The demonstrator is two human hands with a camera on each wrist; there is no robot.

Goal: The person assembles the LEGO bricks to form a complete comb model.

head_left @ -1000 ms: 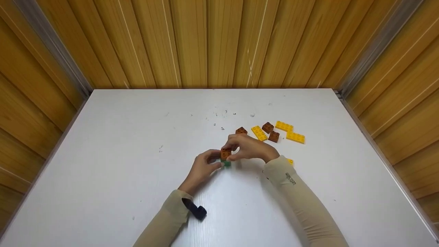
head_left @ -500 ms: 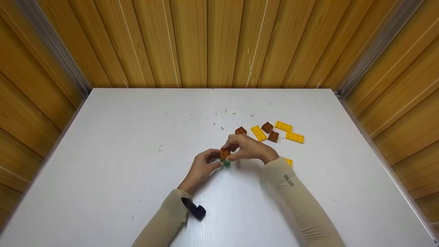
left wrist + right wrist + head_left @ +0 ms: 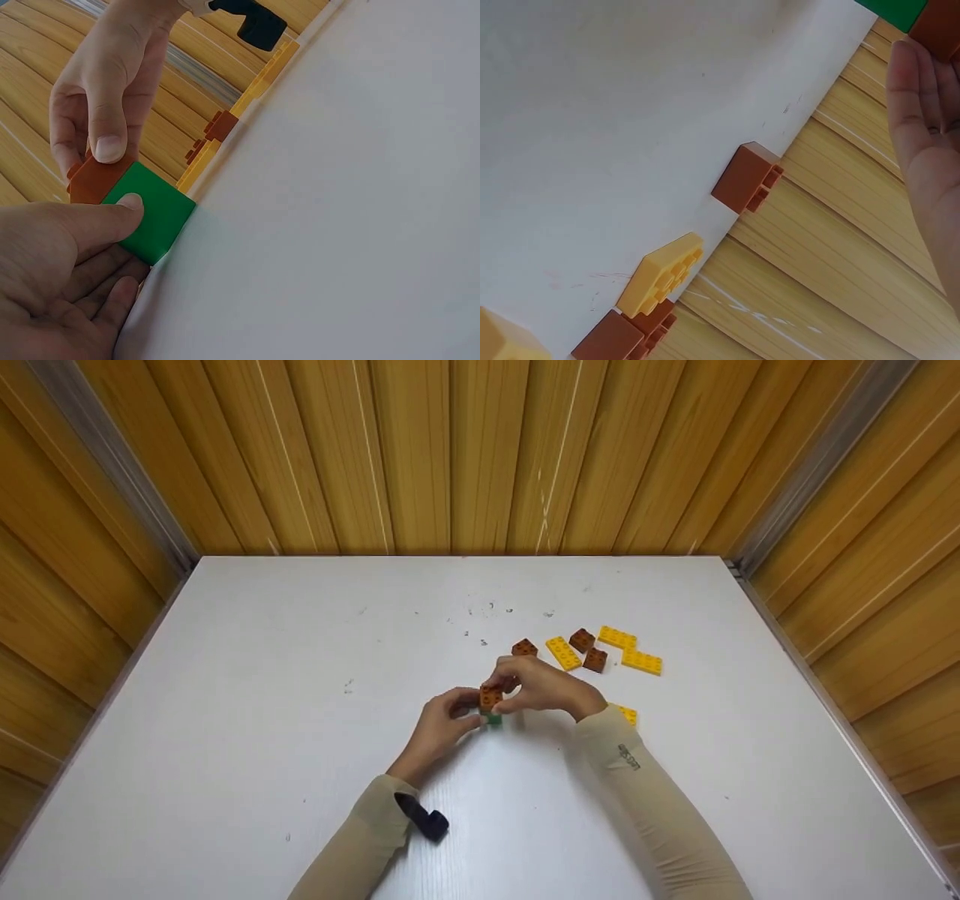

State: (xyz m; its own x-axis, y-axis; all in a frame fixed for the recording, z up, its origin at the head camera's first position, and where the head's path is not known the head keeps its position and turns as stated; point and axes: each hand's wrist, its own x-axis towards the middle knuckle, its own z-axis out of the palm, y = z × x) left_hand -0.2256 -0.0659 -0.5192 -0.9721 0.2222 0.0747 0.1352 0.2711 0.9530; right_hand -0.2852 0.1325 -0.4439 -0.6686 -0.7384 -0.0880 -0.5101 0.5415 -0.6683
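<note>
A green toy building brick point(image 3: 493, 720) stands on the white table, its smooth side point(image 3: 161, 214) plain in the left wrist view. On top of it sits a brown brick point(image 3: 490, 699) with studs facing up. My left hand point(image 3: 441, 729) grips the green brick, thumb across its near side and fingers behind. From above right, my right hand point(image 3: 541, 688) pinches the brown brick point(image 3: 96, 180) between thumb and fingers. How tightly the two bricks are joined cannot be made out. Parts of both lie behind the fingers.
Beyond the right hand lie loose brown bricks point(image 3: 582, 640) and yellow bricks point(image 3: 563, 653). Another yellow brick point(image 3: 628, 715) is partly covered by the right sleeve. Wood-patterned panels point(image 3: 487, 457) wall the table point(image 3: 262, 660) at the back and sides.
Both hands keep the same hold on the stacked bricks. Only a slight shift of the whole head view shows.
</note>
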